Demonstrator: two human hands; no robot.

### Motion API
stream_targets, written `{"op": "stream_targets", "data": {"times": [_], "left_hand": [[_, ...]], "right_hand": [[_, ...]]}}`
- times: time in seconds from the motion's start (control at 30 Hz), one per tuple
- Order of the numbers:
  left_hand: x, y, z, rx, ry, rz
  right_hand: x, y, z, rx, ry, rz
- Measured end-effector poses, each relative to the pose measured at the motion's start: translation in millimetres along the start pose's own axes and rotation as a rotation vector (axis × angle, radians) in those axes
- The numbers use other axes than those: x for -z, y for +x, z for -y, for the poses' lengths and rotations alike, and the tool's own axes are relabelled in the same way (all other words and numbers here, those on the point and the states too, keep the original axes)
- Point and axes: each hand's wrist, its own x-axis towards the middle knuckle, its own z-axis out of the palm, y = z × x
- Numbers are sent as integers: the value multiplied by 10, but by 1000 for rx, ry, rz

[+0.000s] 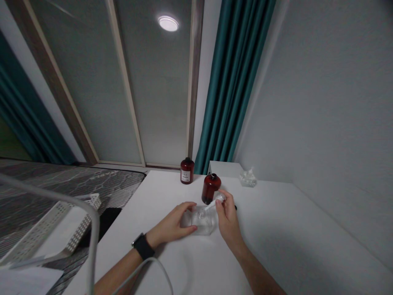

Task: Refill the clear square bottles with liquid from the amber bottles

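Observation:
A clear, box-like container lies on the white table. My left hand, with a black watch on its wrist, grips the container's left side between thumb and fingers. My right hand pinches a slim white tube-like piece with a clear end; its exact kind cannot be made out. The piece slants down over the container, and whether its tip touches the contents cannot be told. Just behind stands an uncapped dark red bottle. A small black thing is mostly hidden behind my right hand.
Farther back is a second dark red bottle with a white label and black cap. A crumpled clear plastic bag and a white box sit at the rear. Left of the table is a white perforated basket; a pale cable crosses the foreground.

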Motion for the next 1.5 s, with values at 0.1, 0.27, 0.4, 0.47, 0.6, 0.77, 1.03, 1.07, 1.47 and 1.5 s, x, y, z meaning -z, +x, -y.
{"op": "stream_targets", "data": {"times": [0.1,0.27,0.4,0.47,0.6,0.77,1.03,1.07,1.47,1.5], "left_hand": [[-1,-5,4,0,-1,-10],[2,-16,10,12,2,-4],[1,-15,26,0,8,-2],[1,-13,28,0,11,5],[2,-12,19,1,12,6],[-1,-14,24,-4,9,4],[7,-7,-2,5,-6,-5],[10,-6,-9,7,-5,-6],[5,0,-5,-4,14,-3],[5,-1,-2,-5,15,-3]], "right_hand": [[3,29,-43,-75,11,-1],[9,40,-49,-125,16,-19],[12,19,11,-57,-10,-24],[4,4,30,-10,-27,-24],[-9,-12,31,28,-42,-20],[4,4,4,9,-46,7],[16,47,-91,-68,-37,3],[18,48,-88,-67,-38,3],[35,30,-29,57,-56,31],[39,30,-24,60,-51,39]]}}
